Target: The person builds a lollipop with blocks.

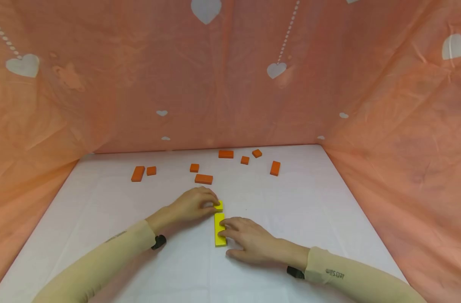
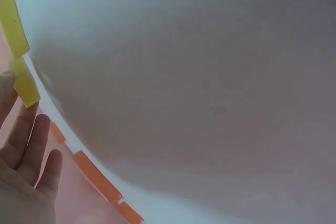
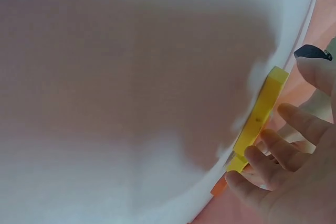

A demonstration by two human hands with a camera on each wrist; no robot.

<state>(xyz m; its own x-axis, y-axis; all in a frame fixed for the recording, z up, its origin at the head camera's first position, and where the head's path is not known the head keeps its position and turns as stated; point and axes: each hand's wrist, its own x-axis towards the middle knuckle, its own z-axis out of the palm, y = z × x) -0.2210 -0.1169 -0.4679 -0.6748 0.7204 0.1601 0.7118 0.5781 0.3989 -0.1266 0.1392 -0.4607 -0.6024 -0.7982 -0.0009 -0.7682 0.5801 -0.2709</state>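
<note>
A long yellow block (image 1: pixel 218 240) lies on the white table, its length running away from me. Just beyond its far end is a small yellow block (image 1: pixel 219 207), with a narrow gap between the two. My left hand (image 1: pixel 194 204) pinches the small block between thumb and fingers, as the left wrist view also shows. Over the right edge of the long block, my right hand (image 1: pixel 254 242) spreads its fingers. In the right wrist view those extended fingers (image 3: pixel 286 150) are beside the long block, and the thumb stands apart from it.
Orange blocks lie scattered farther back: a long one (image 1: pixel 137 174) and a small one (image 1: pixel 151 171) at left, a long one (image 1: pixel 203 179) beyond my left hand, another (image 1: pixel 275 168) at right. Pink cloth (image 1: pixel 230 92) with white hearts walls the back and sides.
</note>
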